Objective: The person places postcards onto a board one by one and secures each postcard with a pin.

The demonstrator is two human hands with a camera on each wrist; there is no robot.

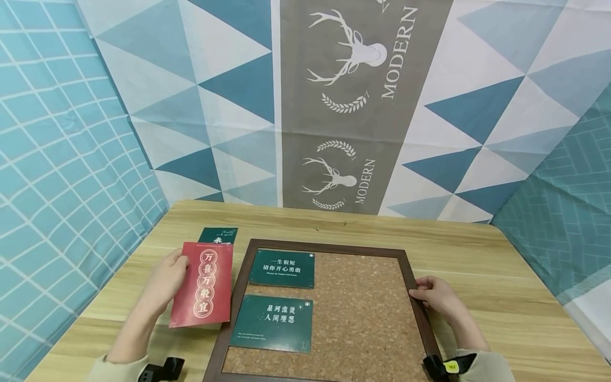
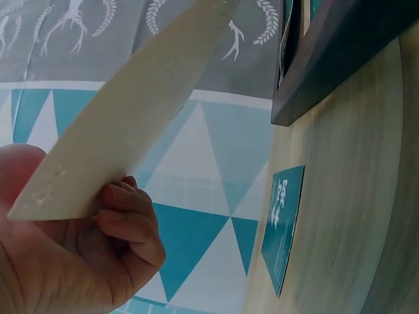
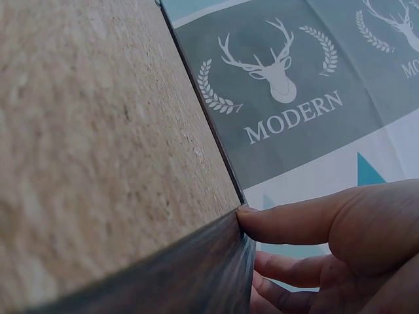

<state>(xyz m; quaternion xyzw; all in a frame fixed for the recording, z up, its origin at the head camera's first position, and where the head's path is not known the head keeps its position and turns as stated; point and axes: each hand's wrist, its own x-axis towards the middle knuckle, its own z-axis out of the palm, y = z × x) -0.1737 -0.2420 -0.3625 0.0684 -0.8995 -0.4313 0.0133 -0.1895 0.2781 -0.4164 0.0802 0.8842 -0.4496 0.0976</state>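
My left hand (image 1: 167, 278) pinches a red card (image 1: 202, 284) with gold Chinese characters by its left edge, above the table left of the framed cork board (image 1: 367, 313). In the left wrist view, the card's plain pale back (image 2: 124, 124) shows, with small bumps near a corner; the fingers are curled against it. My right hand (image 1: 439, 297) grips the board's dark wooden frame (image 1: 414, 286) on its right side. Its thumb (image 3: 281, 222) lies on the frame's edge, while the other fingers are at the outer side. Two green cards (image 1: 282, 269) with white writing sit one above the other on the cork's left part.
Another green card (image 1: 217, 234) lies on the wood-grain table (image 1: 496, 276) behind the red card, partly hidden by it. Patterned cloth (image 1: 238, 106) with triangles and deer heads hangs behind the table. Blue grid-patterned cloth (image 1: 62, 159) stands along the left.
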